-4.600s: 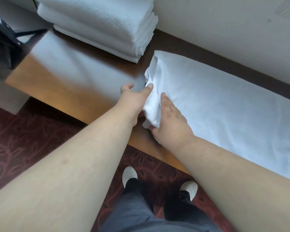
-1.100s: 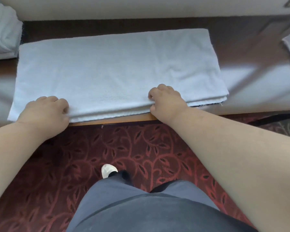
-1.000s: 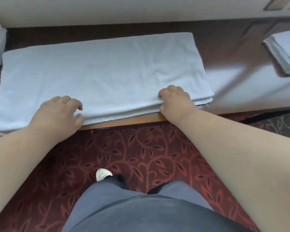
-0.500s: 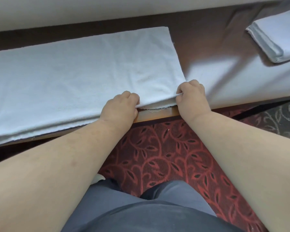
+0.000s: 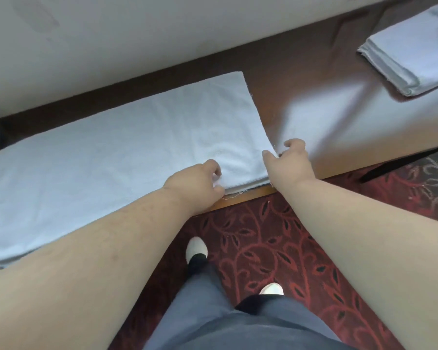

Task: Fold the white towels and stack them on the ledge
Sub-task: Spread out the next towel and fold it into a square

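While the long white towel [image 5: 116,157] lies flat along the ledge [image 5: 339,127], left hand [image 5: 195,185] pinches its front edge near the right end; right hand [image 5: 288,162] pinches the towel's front right corner. Bare ledge right of the towel, then a folded towel [image 5: 412,56] well apart.

Left hand [image 5: 196,184] curled, right hand [image 5: 287,161] pinching (apparently); both forearms outstretched.

White towel [image 5: 116,157] lies folded flat along the ledge [image 5: 301,79].
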